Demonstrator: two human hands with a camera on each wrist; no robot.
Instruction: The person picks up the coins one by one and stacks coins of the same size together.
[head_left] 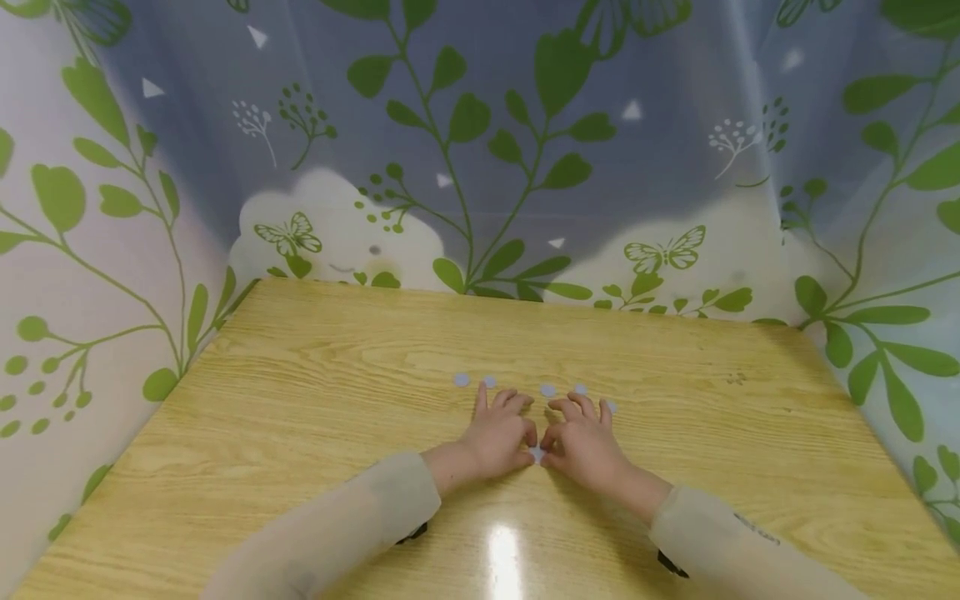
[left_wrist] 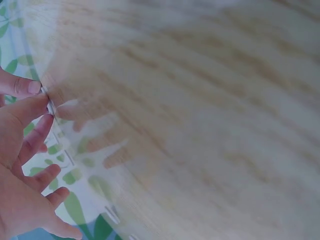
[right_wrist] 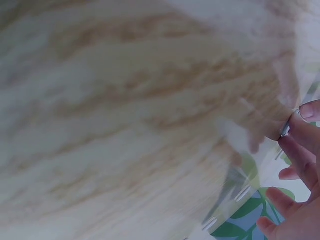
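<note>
A small pale grey-blue disc [head_left: 537, 454] lies on the wooden table between the two hands. My left hand [head_left: 497, 439] holds its left edge with thumb and index finger, the other fingers spread out forward. From the opposite side my right hand [head_left: 588, 446] grips the same disc between thumb and forefinger. In the left wrist view the disc shows only as a thin edge at the fingertips; the right wrist view shows it likewise edge-on. Beyond the left hand lie a disc [head_left: 461, 379] and another disc [head_left: 489, 382], near its fingertips.
Past the right hand's fingers are more flat discs: one disc [head_left: 548, 390], a second disc [head_left: 581, 389], and a partly hidden disc [head_left: 611, 407]. The wooden table [head_left: 315, 383] meets a leaf-patterned curtain [head_left: 495, 167] at the back and sides. Glare lies on the near tabletop.
</note>
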